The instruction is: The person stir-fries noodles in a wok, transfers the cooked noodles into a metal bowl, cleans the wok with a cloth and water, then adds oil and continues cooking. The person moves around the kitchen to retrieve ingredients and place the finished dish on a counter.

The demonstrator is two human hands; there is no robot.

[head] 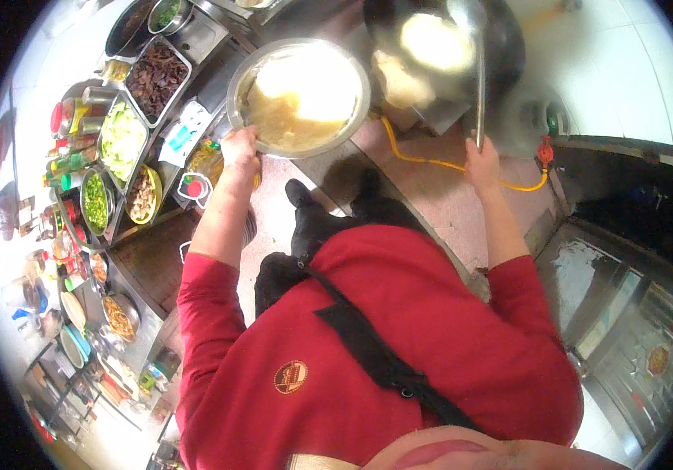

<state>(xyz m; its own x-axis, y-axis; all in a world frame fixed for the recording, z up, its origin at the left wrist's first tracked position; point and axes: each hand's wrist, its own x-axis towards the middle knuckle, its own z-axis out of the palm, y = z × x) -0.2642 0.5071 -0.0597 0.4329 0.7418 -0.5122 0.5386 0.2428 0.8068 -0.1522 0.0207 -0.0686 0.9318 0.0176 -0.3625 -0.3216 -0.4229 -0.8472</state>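
Observation:
My left hand (239, 147) grips the near rim of a wide round metal basin (235, 97). Cloudy yellowish liquid (278, 120) fills much of the basin, and strong glare whitens its far part. My right hand (482, 161) is closed around the long handle of a metal ladle (480, 88). The ladle's bowl reaches over a dark wok (504, 64) at the top of the view. Something bright and pale (436, 41) shows in the wok, too overexposed to identify. Against the wok's left edge rests a pale, crumpled, cloth-like thing (398, 82).
On the left counter stand a tray of dark sliced food (157, 79), a tray of pale green slices (122, 138), a bowl of chopped greens (95, 200) and several bottles. A yellow hose (419, 159) with a red valve (545, 151) runs beneath the wok. A metal surface (589, 282) lies right.

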